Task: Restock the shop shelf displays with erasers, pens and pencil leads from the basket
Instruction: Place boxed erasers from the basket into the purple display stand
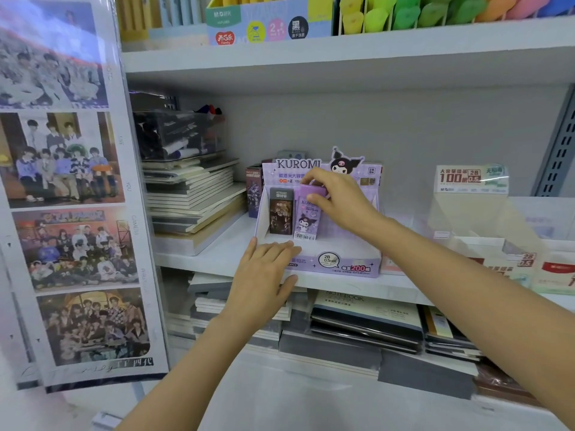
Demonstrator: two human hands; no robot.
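Within right hand (339,200) pinch, purple lead case (306,219)

The person's left hand (264,272) and right hand (339,203) were both bare, with slim fingers and smooth backs. The left forearm (193,362) was uncovered from the wrist down to the bottom edge of the view, and the right forearm (466,281) was uncovered as far as the right edge. The right one looked broader in the wide-angle view, and the nails were too blurred to tell.
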